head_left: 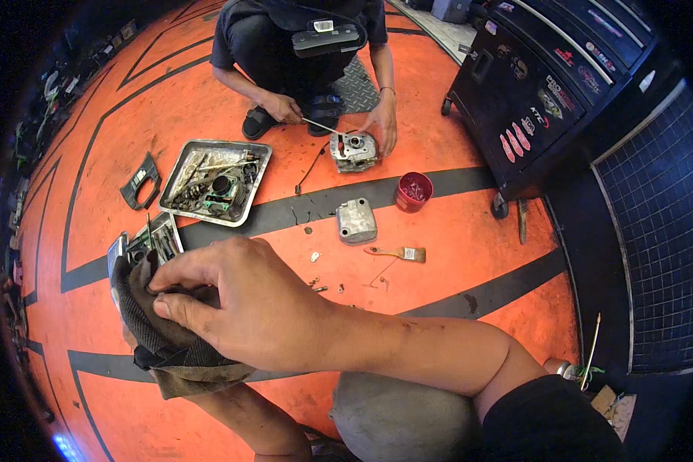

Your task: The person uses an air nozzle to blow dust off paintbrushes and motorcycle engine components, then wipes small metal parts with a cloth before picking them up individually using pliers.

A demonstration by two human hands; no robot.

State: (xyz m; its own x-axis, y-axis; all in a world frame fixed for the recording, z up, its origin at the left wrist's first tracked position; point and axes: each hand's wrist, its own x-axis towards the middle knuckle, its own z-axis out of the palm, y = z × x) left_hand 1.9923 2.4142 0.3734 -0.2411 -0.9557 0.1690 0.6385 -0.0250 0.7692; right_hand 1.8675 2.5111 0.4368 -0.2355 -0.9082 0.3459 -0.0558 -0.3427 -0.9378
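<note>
My right hand (246, 308) pinches a dark grey-brown rag (158, 319) between thumb and fingertips, at the lower left. Underneath, my left hand (128, 336) supports the bunched rag; only a sliver of skin shows and its fingers are mostly hidden. A shiny silver edge (115, 258) shows just beyond the cloth; I cannot make out whether it is held. Right behind it lies a small metal tray (175, 229) with slim tools. Across from me a crouching person (289, 46) holds a thin rod against a metal engine part (354, 150) and steadies that part with the other hand.
A larger metal tray (242, 212) of greasy parts stands beside a black plastic piece (140, 182). Mid-floor are a grey metal cover (356, 222), a red cup (413, 192), a paintbrush (399, 253) and small hardware. A black wheeled tool cabinet (516, 100) stands at right.
</note>
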